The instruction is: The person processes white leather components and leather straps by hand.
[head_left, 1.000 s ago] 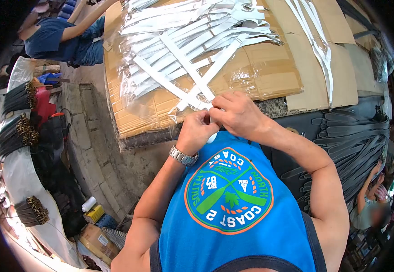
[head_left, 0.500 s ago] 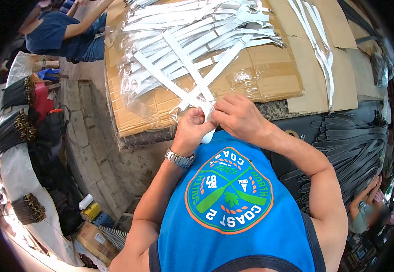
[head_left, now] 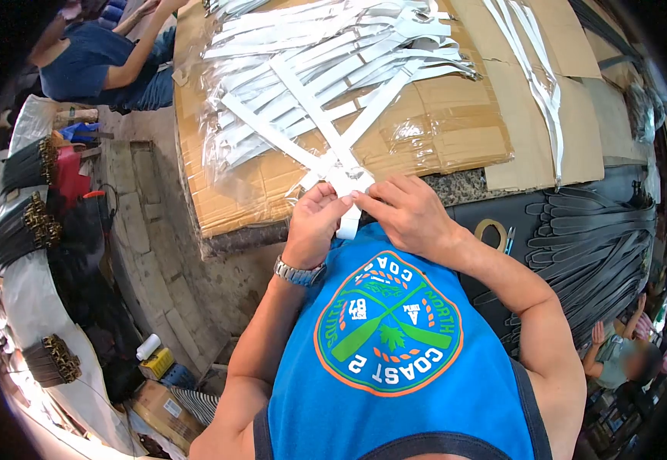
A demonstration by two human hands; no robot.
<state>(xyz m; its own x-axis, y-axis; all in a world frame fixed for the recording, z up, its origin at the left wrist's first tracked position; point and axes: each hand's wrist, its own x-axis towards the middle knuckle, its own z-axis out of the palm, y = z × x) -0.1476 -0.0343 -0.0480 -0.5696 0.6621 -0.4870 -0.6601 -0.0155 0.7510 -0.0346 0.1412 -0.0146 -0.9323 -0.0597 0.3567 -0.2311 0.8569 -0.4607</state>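
Close to my body, at the near edge of the cardboard, white suspenders (head_left: 346,179) lie with their straps crossing and spreading away from me. My left hand (head_left: 314,222), wearing a metal watch (head_left: 300,273) on the wrist, pinches the left side of the strap junction between thumb and fingers. On the other side, my right hand (head_left: 409,213) is closed on the same junction, thumb and forefinger meeting the left thumb. A short white strap end hangs below the fingers. Beyond, a pile of white suspenders (head_left: 326,73) with metal clips rests on clear plastic.
Cardboard (head_left: 456,142) covers the table. Another pair of suspenders (head_left: 546,92) lies at right. Dark straps (head_left: 590,238), a tape roll (head_left: 491,234) and a blue-handled tool (head_left: 510,240) are on a black surface. A person in a navy shirt (head_left: 77,61) is at upper left.
My left hand has shifted slightly left and its fingers have loosened a little. More of the white junction shows between my hands. The tape roll has come into fuller view.
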